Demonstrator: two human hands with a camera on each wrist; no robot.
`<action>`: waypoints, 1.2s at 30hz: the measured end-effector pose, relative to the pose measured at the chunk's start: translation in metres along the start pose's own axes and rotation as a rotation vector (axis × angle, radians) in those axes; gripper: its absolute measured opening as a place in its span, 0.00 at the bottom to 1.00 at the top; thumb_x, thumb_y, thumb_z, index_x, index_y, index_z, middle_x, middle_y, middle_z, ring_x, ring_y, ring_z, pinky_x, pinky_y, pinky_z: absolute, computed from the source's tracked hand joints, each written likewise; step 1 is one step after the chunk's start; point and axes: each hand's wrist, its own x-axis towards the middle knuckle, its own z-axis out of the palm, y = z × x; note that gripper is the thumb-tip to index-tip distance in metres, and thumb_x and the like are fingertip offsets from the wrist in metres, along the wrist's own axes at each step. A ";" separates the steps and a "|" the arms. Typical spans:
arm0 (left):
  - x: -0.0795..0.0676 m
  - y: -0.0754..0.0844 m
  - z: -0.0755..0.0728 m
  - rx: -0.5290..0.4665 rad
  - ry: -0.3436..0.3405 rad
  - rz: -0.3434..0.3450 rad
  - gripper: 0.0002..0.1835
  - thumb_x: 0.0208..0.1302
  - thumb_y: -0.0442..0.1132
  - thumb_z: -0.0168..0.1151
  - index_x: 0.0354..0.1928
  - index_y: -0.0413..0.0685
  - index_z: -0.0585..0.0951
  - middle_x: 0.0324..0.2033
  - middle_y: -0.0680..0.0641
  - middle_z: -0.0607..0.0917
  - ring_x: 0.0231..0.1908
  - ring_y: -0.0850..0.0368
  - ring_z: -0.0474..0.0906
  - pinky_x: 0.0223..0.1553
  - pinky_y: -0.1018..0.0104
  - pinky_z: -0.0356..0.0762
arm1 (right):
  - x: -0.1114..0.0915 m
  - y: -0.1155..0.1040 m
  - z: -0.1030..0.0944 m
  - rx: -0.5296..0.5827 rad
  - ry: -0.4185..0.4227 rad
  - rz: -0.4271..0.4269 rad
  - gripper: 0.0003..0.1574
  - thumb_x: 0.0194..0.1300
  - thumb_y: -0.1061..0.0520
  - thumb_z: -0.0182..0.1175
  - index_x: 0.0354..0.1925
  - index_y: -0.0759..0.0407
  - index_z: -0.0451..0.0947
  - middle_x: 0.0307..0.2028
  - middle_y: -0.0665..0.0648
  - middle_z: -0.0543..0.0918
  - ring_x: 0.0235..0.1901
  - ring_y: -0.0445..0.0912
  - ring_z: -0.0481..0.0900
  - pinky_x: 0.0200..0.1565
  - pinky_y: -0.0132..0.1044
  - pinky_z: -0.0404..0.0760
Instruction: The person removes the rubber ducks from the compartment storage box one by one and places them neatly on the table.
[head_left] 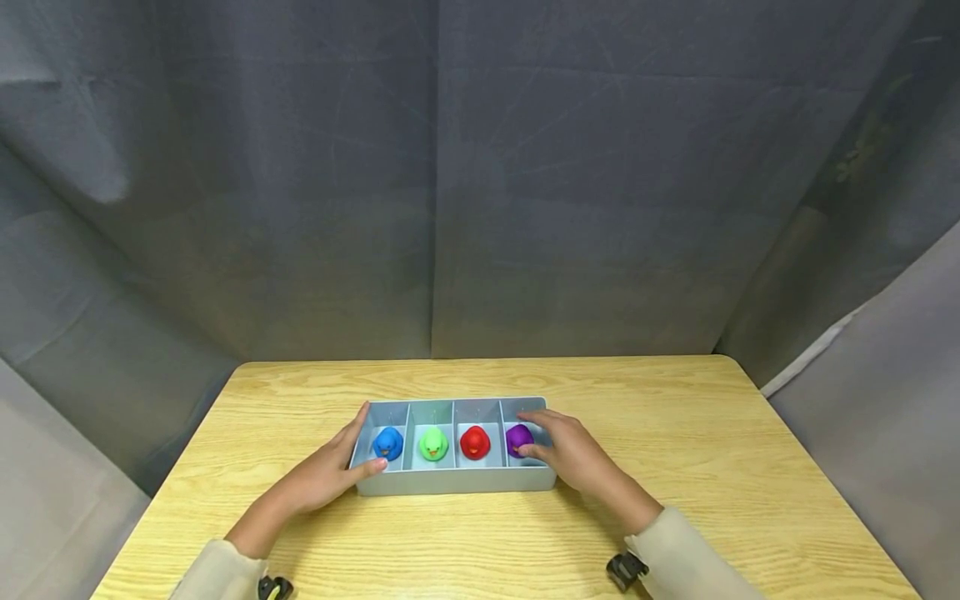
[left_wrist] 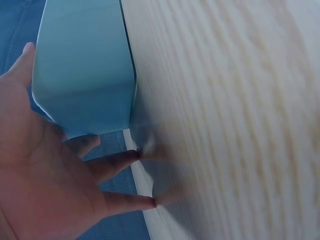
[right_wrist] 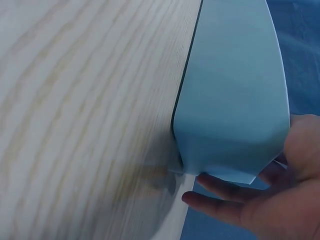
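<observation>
A grey-blue divided box [head_left: 453, 482] sits on the table, its compartments in one row. From left to right they hold a blue duck [head_left: 387, 443], a light green duck [head_left: 433, 444], a red duck [head_left: 475, 442] and a purple duck [head_left: 519, 439]. At the box's left end, my left hand [head_left: 324, 473] has its fingers spread along the side and its thumb over the front rim. My right hand [head_left: 573, 450] reaches over the right end, thumb and index finger apart around the purple duck; the thumb partly covers it. In the right wrist view, other fingers [right_wrist: 220, 207] hang outside the box wall.
The light wooden table [head_left: 675, 433] extends around the box on every side. Dark grey curtains [head_left: 585, 208] hang behind its far edge, and more cloth hangs along both sides. Each wrist carries a small black device, such as the one [head_left: 627, 570] at the right cuff.
</observation>
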 end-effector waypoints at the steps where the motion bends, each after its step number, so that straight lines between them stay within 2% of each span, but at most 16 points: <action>1: 0.000 0.000 0.000 -0.004 -0.002 -0.004 0.54 0.73 0.66 0.56 0.83 0.64 0.32 0.82 0.41 0.42 0.78 0.31 0.46 0.72 0.29 0.52 | 0.001 0.000 0.000 -0.001 0.001 0.004 0.34 0.64 0.54 0.72 0.66 0.61 0.78 0.64 0.63 0.81 0.67 0.62 0.74 0.68 0.58 0.70; 8: -0.001 0.003 0.001 -0.010 -0.006 -0.009 0.53 0.74 0.65 0.55 0.83 0.63 0.32 0.82 0.40 0.41 0.78 0.31 0.45 0.72 0.29 0.51 | 0.006 -0.005 0.002 0.013 0.024 0.050 0.29 0.60 0.58 0.75 0.60 0.61 0.84 0.58 0.62 0.85 0.62 0.60 0.80 0.64 0.57 0.76; 13: 0.000 0.002 0.003 -0.005 0.002 -0.001 0.52 0.74 0.64 0.55 0.83 0.62 0.32 0.82 0.40 0.41 0.78 0.32 0.45 0.73 0.30 0.50 | 0.009 -0.008 0.007 -0.003 0.048 0.097 0.28 0.57 0.57 0.77 0.57 0.58 0.86 0.56 0.61 0.87 0.59 0.59 0.82 0.62 0.56 0.78; 22: 0.002 -0.003 0.003 0.004 0.012 -0.004 0.52 0.74 0.63 0.56 0.83 0.65 0.32 0.82 0.40 0.42 0.78 0.32 0.47 0.72 0.29 0.52 | 0.010 -0.009 0.012 -0.027 0.084 0.121 0.26 0.54 0.58 0.80 0.53 0.56 0.88 0.53 0.59 0.88 0.56 0.58 0.84 0.57 0.55 0.81; 26: 0.001 -0.001 0.003 -0.002 0.013 -0.002 0.52 0.74 0.63 0.56 0.83 0.65 0.32 0.82 0.40 0.42 0.78 0.31 0.46 0.72 0.29 0.52 | 0.009 -0.012 0.013 -0.061 0.084 0.156 0.25 0.54 0.56 0.80 0.52 0.52 0.89 0.53 0.58 0.88 0.54 0.57 0.85 0.51 0.53 0.83; 31: 0.001 -0.001 0.003 -0.007 0.006 -0.006 0.52 0.74 0.63 0.56 0.83 0.65 0.31 0.82 0.41 0.42 0.78 0.32 0.46 0.72 0.29 0.52 | 0.008 -0.014 0.014 -0.122 0.082 0.173 0.21 0.55 0.53 0.80 0.48 0.50 0.89 0.49 0.55 0.89 0.48 0.53 0.86 0.40 0.47 0.82; 36: 0.001 -0.002 0.003 -0.005 0.008 -0.009 0.52 0.74 0.64 0.56 0.83 0.66 0.32 0.82 0.41 0.42 0.78 0.32 0.47 0.72 0.29 0.52 | 0.009 -0.015 0.014 -0.157 0.087 0.180 0.17 0.57 0.54 0.79 0.46 0.48 0.89 0.48 0.55 0.90 0.44 0.51 0.86 0.36 0.44 0.80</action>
